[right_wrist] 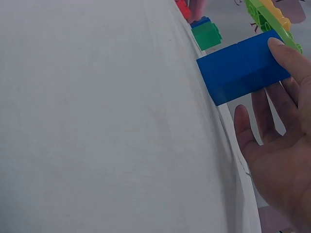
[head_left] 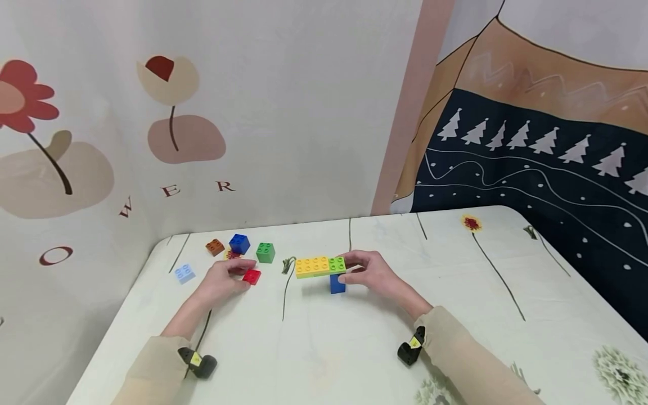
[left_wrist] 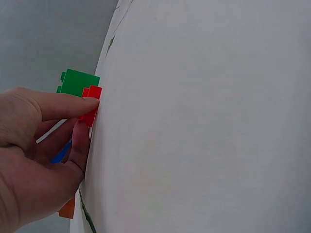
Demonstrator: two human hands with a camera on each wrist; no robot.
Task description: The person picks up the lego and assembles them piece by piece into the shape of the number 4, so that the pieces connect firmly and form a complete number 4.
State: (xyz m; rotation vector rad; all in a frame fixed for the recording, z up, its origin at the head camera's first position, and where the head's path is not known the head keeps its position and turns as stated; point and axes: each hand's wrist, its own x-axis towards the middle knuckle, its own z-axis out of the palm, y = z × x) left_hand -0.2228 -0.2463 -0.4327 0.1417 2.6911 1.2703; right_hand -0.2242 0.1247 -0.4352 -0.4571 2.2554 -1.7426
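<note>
My left hand [head_left: 226,278] pinches a flat red toy brick [head_left: 251,277] between thumb and finger, low over the table. In the left wrist view the red brick [left_wrist: 90,114] stands just in front of a green brick [left_wrist: 78,83]. My right hand [head_left: 373,274] holds a brick structure by its upper right end. Two stacked blue bricks [right_wrist: 243,65] form its upright, with my thumb against the upper one. Across the top sit a lime green brick [head_left: 336,264] and a yellow brick [head_left: 312,266], the yellow one jutting out to the left.
Beyond the left hand lie an orange-brown brick [head_left: 215,247], a dark blue brick [head_left: 239,244] and the green brick [head_left: 265,253]. A light blue brick [head_left: 184,274] lies further left. A flower-patterned cloth covers the table [head_left: 314,349]; a printed curtain [head_left: 304,112] hangs behind.
</note>
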